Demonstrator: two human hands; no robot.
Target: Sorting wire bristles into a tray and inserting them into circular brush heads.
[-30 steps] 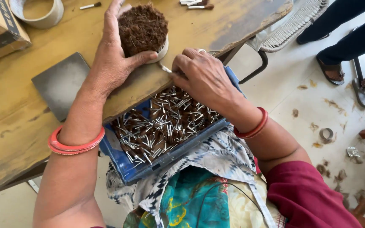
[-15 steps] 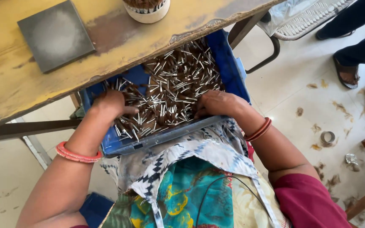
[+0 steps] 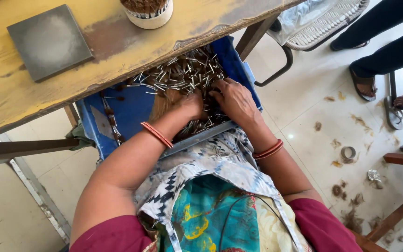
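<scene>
1. Blue tray (image 3: 117, 116): resting on the lap, far edge tucked under the near edge of the tabletop; bare blue floor at the left half, contents crowded toward the right half.
2. Heap of thin rolled sticks (image 3: 183, 77): pale and brown, piled in the right half of the tray and reaching up to its far right corner; long axes pointing every way, many lying roughly across the tray from left to right.
3. Left hand (image 3: 190, 107): sunk into the near part of the heap, orange bangle at the wrist; fingers buried among the sticks, so open or closed cannot be told.
4. Right hand (image 3: 234, 100): lying palm down on the heap beside the tray's right wall, red bangles at the wrist; fingers curled loosely and spread over the sticks, no firm grip on any 1 visible.
5. Relation: both hands already touching the heap, close together; bulk of the sticks lying beyond the fingertips, toward the far edge; right hand reaching slightly farther in.
6. Wooden table (image 3: 117, 51): worn yellow top, above the tray.
7. Grey square slab (image 3: 47, 39): flat near the left end of the tabletop.
8. White round container (image 3: 151, 19): at the far edge, filled with brown matter.
9. Floor (image 3: 313, 112): pale tiles with brown scraps at the right.
</scene>
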